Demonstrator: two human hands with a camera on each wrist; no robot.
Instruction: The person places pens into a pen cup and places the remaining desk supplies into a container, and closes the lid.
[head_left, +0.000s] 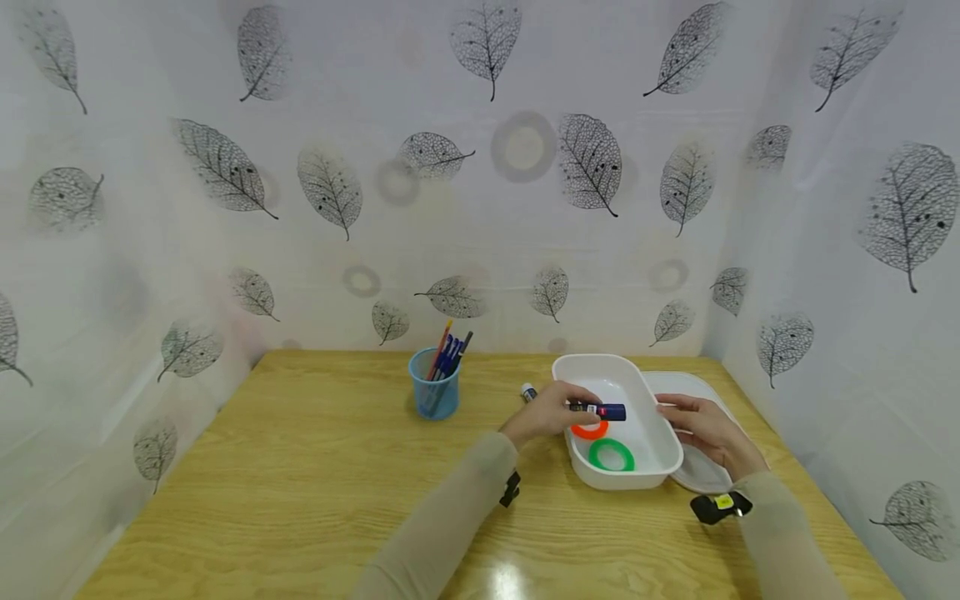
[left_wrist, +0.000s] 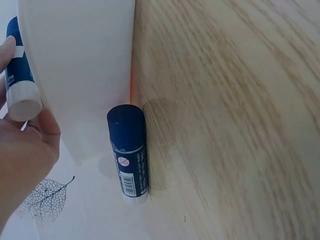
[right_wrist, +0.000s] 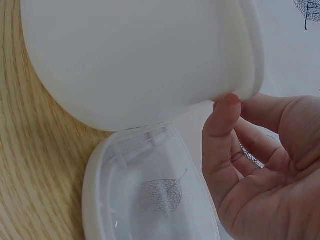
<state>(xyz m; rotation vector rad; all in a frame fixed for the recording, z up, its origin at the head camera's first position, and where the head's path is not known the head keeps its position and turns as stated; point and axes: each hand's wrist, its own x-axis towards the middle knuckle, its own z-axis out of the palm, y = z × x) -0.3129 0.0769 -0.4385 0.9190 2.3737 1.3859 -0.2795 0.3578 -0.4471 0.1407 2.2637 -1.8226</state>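
My left hand (head_left: 553,410) grips a dark blue glue stick (head_left: 606,412) with a white end, lying level over the white plastic box (head_left: 656,454). In the left wrist view the fingers curl round this glue stick beside the box's outer wall. An orange-red ring (head_left: 589,431) and a green ring (head_left: 611,456) lie inside the box. At the box's right side, my right hand (head_left: 708,433) pinches the rim between thumb and finger. A second blue glue stick (left_wrist: 129,155) stands on the table close to the box's left wall.
A white lid (head_left: 701,471) with a clear middle lies right of the box, partly under its edge. Toward the back of the wooden table (head_left: 300,467) stands a light blue pen cup (head_left: 437,398) with several pens. Leaf-patterned curtains (head_left: 450,233) enclose the back and sides.
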